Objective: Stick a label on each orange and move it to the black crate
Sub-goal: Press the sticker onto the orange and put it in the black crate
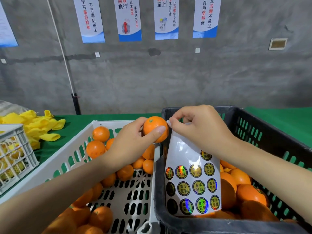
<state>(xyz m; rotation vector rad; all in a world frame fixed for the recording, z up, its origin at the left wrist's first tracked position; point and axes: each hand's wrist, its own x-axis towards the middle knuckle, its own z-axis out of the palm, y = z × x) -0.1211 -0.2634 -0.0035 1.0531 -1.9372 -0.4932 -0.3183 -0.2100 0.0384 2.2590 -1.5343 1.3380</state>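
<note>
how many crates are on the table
3: a small grey crate at the far left, a white crate holding oranges in the middle, and a black crate on the right. None looks hidden.

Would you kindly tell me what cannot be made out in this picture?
Head view: whether the right hand, gripping the label sheet top, also pinches a peeled label; its fingertips hide that.
Head view: the far side of the orange in the left hand, so any label there is unseen.
Head view: how many oranges lie in the black crate; sheet, right forearm and the bottom edge cover some.
</note>
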